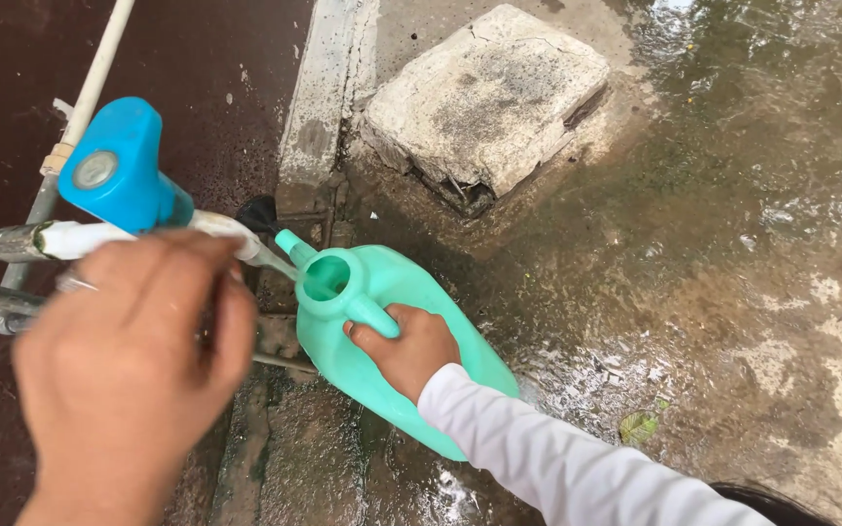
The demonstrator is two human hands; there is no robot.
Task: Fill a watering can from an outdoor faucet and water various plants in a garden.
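The green jerrycan (382, 341) lay tilted over wet ground, its open mouth just under the tap's spout. The left hand (129, 370), nearest the camera and blurred, hovered by the spout with fingers loosely curled, holding nothing that could be seen. The right hand (406, 346), in a white sleeve (557, 458), was clamped around the jerrycan's handle. Beyond stood the blue tap (119, 166) on its pipes. Farther off, a cracked concrete slab (484, 97) sat on wet pavement (733, 244).
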